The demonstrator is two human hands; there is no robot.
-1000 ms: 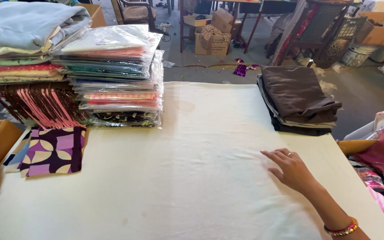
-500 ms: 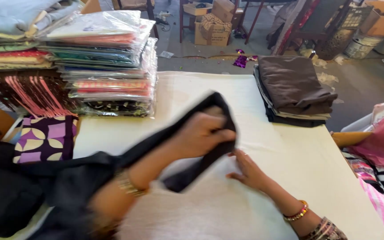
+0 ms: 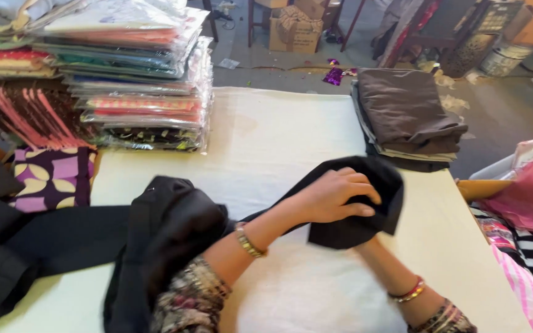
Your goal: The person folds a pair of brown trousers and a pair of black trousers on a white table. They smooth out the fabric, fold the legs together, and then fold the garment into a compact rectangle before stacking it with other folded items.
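Observation:
A long black cloth (image 3: 155, 228) trails from the left edge across the white table (image 3: 279, 142) and drapes over my left forearm. My left hand (image 3: 331, 196) grips its far end, bunched above the table's right half. My right hand is hidden under that bunched end; only its forearm (image 3: 390, 274) with red and gold bangles shows, reaching up into the cloth.
A tall stack of plastic-wrapped fabrics (image 3: 137, 74) stands at the back left, with a purple patterned piece (image 3: 50, 179) in front of it. Folded brown and dark cloths (image 3: 405, 117) lie at the back right. Pink and striped fabrics (image 3: 525, 216) sit off the right edge.
A second ago only my right hand lay flat on the bare table. Since then my left hand has brought the black cloth across, and both hands have carried its end farther right.

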